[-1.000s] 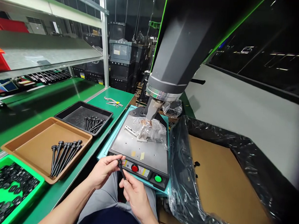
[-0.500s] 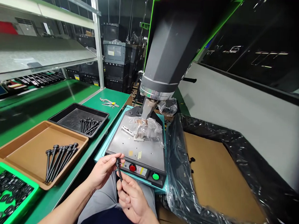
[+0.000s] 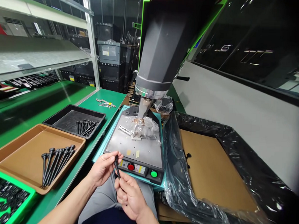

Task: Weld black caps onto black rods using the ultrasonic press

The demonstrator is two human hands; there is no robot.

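Between my two hands, over my lap, is a thin black threaded plastic rod with a wider head [image 3: 117,167]. My left hand [image 3: 102,167] pinches its head end at the top. Lower down, my right hand [image 3: 130,194] grips the threaded end between thumb and fingers. Both hands are just in front of the press machine's base [image 3: 135,151], close to its red button [image 3: 131,166] and green button [image 3: 153,173]. Similar black rods [image 3: 56,164] lie in the brown tray [image 3: 19,142] to the left, and shorter ones [image 3: 86,127] in the black tray [image 3: 62,116].
A green bin [image 3: 24,204] of small black rings stands at the lower left. The machine's grey head [image 3: 158,49] hangs over a fixture wrapped in clear plastic [image 3: 148,127]. On the right, a plastic-lined box holds brown cardboard [image 3: 216,174]. Pliers [image 3: 105,103] lie on the green bench.
The whole view has shifted slightly, so the scene sits a little further left. Both hands keep their hold on the black rod, with hardly any movement.
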